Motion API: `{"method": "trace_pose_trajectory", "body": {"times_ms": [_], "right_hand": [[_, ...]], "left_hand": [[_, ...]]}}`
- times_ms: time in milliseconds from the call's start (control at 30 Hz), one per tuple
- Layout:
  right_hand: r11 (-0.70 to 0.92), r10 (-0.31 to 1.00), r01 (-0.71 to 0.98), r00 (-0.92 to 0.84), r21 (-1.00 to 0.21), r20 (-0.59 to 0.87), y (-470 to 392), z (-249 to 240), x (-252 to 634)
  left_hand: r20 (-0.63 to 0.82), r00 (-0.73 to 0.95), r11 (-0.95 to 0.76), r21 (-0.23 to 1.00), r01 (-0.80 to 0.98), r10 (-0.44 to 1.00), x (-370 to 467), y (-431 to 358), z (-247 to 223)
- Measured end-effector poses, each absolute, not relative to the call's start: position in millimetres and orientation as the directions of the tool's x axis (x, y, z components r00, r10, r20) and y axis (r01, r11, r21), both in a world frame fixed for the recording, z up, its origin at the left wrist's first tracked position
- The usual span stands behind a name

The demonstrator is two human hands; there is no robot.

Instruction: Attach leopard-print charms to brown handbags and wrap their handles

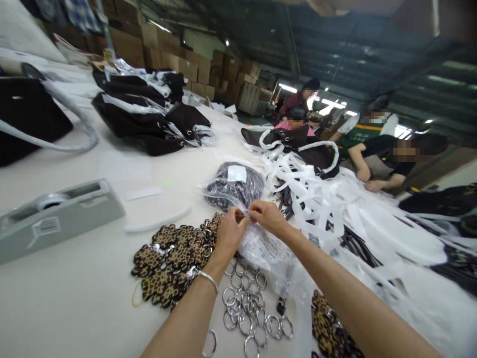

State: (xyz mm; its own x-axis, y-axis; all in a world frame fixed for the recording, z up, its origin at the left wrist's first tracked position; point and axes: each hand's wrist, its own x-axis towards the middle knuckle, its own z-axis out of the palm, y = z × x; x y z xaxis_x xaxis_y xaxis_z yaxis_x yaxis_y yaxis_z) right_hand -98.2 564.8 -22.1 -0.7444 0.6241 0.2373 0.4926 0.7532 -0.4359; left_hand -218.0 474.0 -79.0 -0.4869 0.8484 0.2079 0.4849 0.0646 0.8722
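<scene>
A workshop or small factory hall, long white work table [85,283] with dark bags [137,122] and many metal rings [246,303], stacked cardboard boxes [194,67] behind, several people [380,156] at the table, tube lights under a dark roof [335,40]

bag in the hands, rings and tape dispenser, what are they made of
Bag: thin, clear plastic, glossy, from its creases and see-through film. Rings: likely polished metal, from their silvery glints. Tape dispenser: smooth grey body, probably hard plastic, though painted metal is possible.
</scene>
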Motion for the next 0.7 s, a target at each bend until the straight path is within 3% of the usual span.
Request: {"method": "trace_pose_trajectory", "body": {"times_ms": [367, 700], "right_hand": [[0.791, 0.567, 0.451, -0.795, -0.414, 0.218, 563.6, -19.5, -104.9], [0.618, 0.785, 0.588, -0.496, -0.522, 0.371, 543.9, -46.8, -110.6]], "left_hand": [[0.186, -0.451, 0.103, 0.833, 0.543, 0.873, -219.6, 470.9, -77.3], [0.203, -0.401, 0.107, 0.771, 0.628, 0.893, -216.9, 471.6, -77.7]]}}
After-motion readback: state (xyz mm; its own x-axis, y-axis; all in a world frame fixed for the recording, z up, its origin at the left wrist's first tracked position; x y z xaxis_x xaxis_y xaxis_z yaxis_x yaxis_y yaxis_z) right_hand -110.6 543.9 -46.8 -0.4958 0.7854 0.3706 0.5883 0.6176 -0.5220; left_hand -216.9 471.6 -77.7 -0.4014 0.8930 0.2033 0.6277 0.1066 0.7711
